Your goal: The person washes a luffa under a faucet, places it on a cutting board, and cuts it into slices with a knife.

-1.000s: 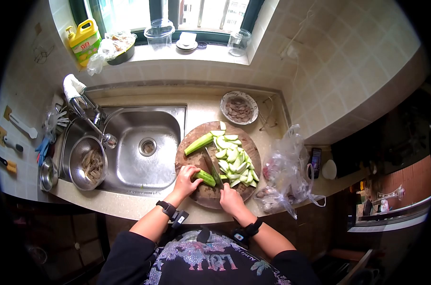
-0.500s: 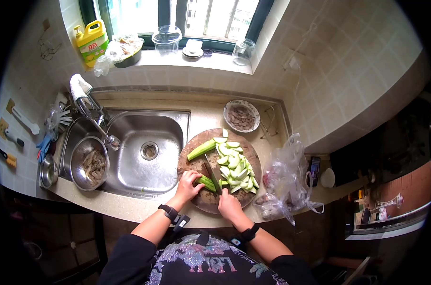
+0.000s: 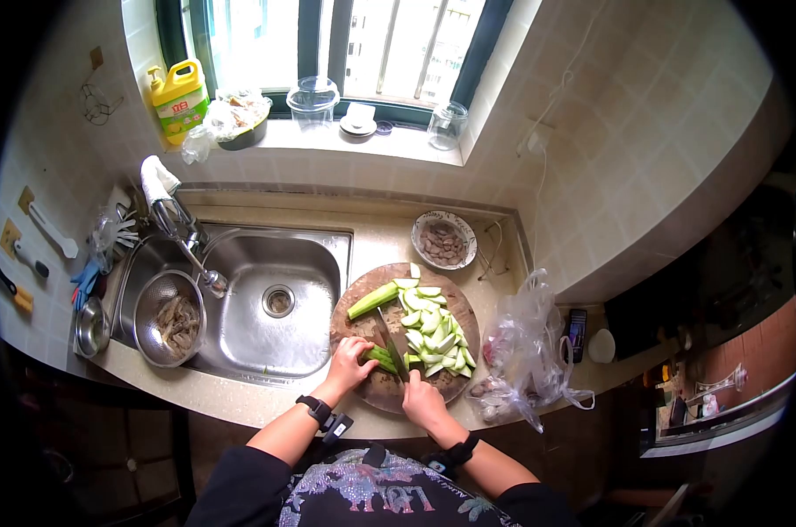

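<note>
**Short green piece (image 3: 380, 358) clamped beside knife (image 3: 394, 351) on round board (image 3: 357, 332)**

A heap of shrimp (image 3: 179, 327) is held in the metal colander (image 3: 152, 303), set over the left side of the sink (image 3: 240, 325); greyish-pink pieces (image 3: 443, 243) are contained in the patterned bowl (image 3: 442, 217); the contents of the clear plastic bag (image 3: 529, 338) cannot be made out. One knife is seen; two thick green lengths are counted left of its blade, the longer length (image 3: 371, 300) farther back; the pale slices (image 3: 437, 332) are too piled up to be counted. The short piece is gripped by the fingers of the left hand (image 3: 349, 362), its free end near the blade; the knife's handle is wrapped by the right hand (image 3: 424, 402).
</note>
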`<state>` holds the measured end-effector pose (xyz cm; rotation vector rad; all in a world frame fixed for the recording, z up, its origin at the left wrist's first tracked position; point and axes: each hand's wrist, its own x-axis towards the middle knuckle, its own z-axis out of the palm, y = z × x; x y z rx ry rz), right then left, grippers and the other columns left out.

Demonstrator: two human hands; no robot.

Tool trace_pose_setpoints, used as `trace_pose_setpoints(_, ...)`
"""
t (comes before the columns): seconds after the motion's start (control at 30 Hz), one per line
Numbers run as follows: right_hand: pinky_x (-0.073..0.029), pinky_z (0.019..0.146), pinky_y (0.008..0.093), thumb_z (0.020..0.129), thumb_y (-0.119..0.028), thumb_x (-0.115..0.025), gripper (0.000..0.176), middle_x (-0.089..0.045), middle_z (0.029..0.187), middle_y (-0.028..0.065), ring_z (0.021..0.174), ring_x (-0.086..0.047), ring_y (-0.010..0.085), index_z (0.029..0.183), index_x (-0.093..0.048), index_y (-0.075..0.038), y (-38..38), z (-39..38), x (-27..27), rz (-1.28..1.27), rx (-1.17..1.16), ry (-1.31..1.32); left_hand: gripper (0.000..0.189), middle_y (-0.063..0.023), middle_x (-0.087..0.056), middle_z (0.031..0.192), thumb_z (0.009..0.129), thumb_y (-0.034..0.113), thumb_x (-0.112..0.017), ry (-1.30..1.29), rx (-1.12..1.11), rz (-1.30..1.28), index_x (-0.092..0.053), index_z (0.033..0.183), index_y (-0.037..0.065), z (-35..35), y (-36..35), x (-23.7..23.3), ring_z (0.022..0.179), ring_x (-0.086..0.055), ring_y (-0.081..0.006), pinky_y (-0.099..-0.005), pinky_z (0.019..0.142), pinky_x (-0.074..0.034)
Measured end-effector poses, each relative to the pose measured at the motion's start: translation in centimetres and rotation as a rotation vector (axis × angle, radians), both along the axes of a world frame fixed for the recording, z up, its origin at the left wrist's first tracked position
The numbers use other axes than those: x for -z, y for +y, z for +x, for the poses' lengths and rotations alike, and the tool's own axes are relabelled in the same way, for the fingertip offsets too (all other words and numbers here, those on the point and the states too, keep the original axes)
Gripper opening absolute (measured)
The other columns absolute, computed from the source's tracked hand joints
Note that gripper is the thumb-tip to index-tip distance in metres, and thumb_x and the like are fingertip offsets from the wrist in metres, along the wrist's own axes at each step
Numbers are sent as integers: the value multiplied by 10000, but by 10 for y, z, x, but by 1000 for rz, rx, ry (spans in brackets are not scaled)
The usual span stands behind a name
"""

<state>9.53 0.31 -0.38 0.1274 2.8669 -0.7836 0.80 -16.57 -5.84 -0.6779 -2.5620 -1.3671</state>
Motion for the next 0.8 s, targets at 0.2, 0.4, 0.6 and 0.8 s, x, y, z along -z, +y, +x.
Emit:
trace_pose_setpoints(0.2,-460,590,538,871,-163,-451,203,-587,686,277,653,-579,459,964,-400,10,2,-15,0,-60,-3,8,294,-110,-587,935,658,132,-727,-12,4,11,-633,916,27,1,-1,0,927,-533,-286,-354,828,-443)
trace_pose_setpoints(0.4,-451,612,545,867,-157,-465,205,-584,705,285,667,-570,470,990,-402,-5,5,5,-23,-82,23,-22,244,-96,-597,917,688,118,-700,-30,14,33,-645,910,32,-2,-2,3,908,-536,-280,-351,816,-444)
trace_pose_setpoints(0.6,-475,596,536,866,-172,-450,187,-597,688,271,658,-593,451,945,-406,-8,4,0,5,-34,25,-34,237,-98,-600,904,680,128,-709,-45,19,29,-653,891,35,-4,-3,2,901,-538,-280,-352,814,-445)
trace_pose_setpoints(0.8,-453,644,547,877,-196,-437,229,-587,738,304,710,-577,471,958,-425,17,2,-15,-5,-53,31,-64,277,-119,-605,918,677,140,-718,-24,49,13,-646,931,56,-6,-4,0,895,-554,-296,-356,801,-462)
